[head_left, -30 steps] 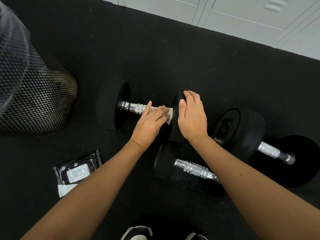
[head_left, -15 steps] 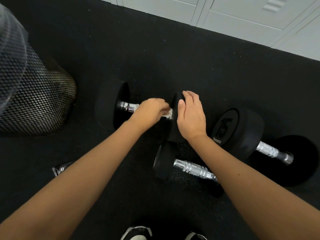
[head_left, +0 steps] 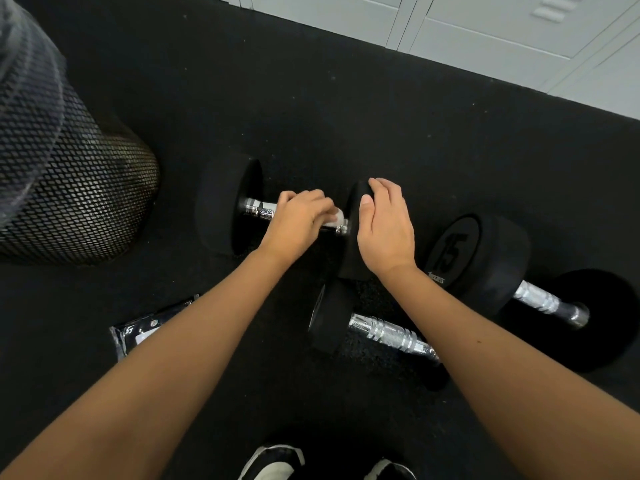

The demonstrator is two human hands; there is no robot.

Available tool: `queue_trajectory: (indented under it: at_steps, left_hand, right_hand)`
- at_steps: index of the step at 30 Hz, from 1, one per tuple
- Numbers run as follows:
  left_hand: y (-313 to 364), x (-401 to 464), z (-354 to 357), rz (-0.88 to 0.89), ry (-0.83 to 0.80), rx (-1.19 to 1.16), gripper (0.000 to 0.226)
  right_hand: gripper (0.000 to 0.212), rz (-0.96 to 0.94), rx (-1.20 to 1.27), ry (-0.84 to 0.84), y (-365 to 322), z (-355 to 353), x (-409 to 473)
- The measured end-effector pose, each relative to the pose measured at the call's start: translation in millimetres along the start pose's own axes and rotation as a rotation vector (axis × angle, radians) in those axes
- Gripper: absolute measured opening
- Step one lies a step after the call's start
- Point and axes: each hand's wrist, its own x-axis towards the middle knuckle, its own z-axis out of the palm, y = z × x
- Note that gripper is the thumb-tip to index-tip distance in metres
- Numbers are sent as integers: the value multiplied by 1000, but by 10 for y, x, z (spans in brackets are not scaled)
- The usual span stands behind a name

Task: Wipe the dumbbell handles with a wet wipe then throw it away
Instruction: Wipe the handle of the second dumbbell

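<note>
Dumbbell lies on the floor ahead of me, its handle running left to right. My left hand is curled round that handle, gripping the wipe against it near the right end. My right hand rests flat, fingers straight, on the right head. Bare handle lies leftward of my grip. Most of the wipe is hidden under my fingers.
</note>
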Motion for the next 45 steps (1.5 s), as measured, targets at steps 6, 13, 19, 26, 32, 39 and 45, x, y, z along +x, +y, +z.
queue_trajectory:
  at_steps: [6,13,19,26,32,39,45]
  left_hand:
    - [-106,-200,21,116,58,85,32]
    - [44,79,6,-99,-106,-131,10]
    - [36,511,-189,-343,-540,-216,18]
    - [30,738,-256,-416,-797,-162,22]
    - [114,362,-113,-334,-392,-189,9]
    - [86,-267,235,92,181,149,13]
    - [219,-432,217,44,312,88,6]
  right_hand:
    - [44,1,-2,-3,2,-4,1]
    - [44,9,8,-5,-2,4,1]
    - [44,3,2,-3,6,4,-2]
    - [44,-4,7,3,14,13,1]
    - [46,-6,15,12,15,20,-1]
    - [43,4,13,-2,11,12,-3]
    - [43,4,8,4,14,15,3]
